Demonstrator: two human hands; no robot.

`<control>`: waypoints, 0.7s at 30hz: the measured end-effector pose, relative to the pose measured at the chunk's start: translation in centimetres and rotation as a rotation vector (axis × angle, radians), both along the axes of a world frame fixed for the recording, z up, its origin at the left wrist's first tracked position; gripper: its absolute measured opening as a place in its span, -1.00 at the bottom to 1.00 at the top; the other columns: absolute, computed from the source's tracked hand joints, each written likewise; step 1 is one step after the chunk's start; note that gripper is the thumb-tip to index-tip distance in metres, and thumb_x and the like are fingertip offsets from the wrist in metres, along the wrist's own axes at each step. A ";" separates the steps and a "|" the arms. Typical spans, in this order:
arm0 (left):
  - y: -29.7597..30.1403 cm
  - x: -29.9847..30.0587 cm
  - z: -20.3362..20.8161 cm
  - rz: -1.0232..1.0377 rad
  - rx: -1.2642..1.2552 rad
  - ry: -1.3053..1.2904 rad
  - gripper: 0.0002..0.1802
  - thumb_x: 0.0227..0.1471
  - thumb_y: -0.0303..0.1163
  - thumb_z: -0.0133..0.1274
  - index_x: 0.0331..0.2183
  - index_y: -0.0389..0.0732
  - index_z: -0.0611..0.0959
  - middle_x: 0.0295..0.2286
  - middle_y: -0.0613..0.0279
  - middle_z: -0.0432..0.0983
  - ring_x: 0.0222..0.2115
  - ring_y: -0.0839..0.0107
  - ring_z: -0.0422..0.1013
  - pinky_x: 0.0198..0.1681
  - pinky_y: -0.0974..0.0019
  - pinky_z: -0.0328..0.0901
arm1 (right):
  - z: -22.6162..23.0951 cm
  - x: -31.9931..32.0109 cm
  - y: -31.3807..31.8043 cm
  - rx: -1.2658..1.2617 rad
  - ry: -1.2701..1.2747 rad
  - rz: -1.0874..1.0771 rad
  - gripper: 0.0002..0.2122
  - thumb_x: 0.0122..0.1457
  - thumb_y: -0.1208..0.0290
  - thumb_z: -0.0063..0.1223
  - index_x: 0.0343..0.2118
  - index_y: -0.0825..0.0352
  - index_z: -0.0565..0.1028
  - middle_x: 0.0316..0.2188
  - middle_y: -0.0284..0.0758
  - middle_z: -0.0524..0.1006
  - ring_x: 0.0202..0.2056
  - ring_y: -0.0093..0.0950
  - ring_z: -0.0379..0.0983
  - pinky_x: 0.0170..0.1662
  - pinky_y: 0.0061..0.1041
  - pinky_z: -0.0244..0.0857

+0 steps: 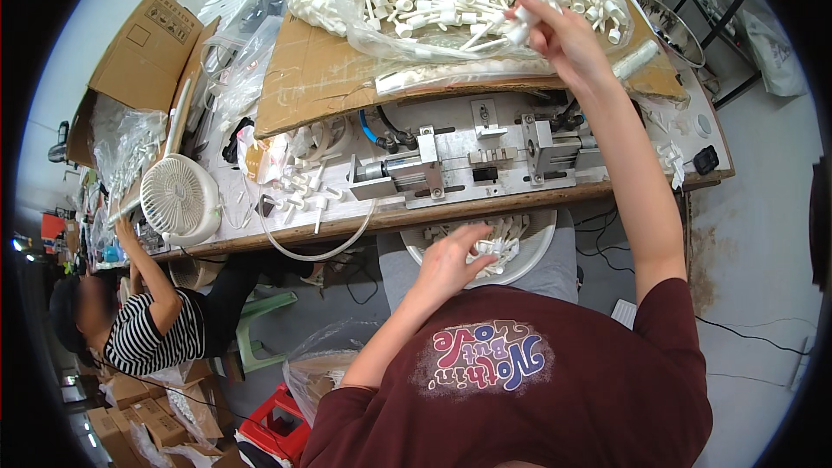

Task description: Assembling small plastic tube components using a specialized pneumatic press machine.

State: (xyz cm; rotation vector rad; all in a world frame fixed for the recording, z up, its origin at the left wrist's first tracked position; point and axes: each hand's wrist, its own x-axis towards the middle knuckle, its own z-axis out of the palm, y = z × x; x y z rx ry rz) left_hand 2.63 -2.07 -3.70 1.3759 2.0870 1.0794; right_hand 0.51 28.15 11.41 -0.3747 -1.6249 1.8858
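Note:
My right hand (563, 39) reaches out over the large heap of white plastic stemmed parts (433, 0), which lies in a clear plastic bag. Between its fingers is a white plastic stemmed part (518, 33), with a short cap-like end. My left hand (452, 262) hovers over a round white basin (546, 251) on my lap, its fingers apart and seemingly nothing in them. Several white plastic pieces (503, 247) fill the basin, partly hidden by that hand. Between the two hands, a metal clamping fixture (490, 160) sits at the bench edge, with no part visible in it.
Cardboard (303, 78) lies under the bag. Left of the fixture are loose white parts (316, 199), a curved clear hose (321, 256) and a white fan (179, 195). A co-worker in a striped shirt (165, 329) sits at far left, near a green stool (257, 329).

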 end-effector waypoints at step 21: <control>3.8 -1.8 7.2 0.128 0.462 -0.277 -0.68 -0.16 -0.56 0.32 -0.24 -0.24 0.71 -0.34 0.22 0.53 -0.35 0.45 0.54 -0.34 0.43 0.48 | -7.7 10.7 -10.5 -0.422 -0.352 0.472 -0.77 0.10 0.35 0.28 -0.38 0.42 0.51 -0.56 -0.25 0.57 -0.80 -0.73 0.28 -0.77 -0.79 0.05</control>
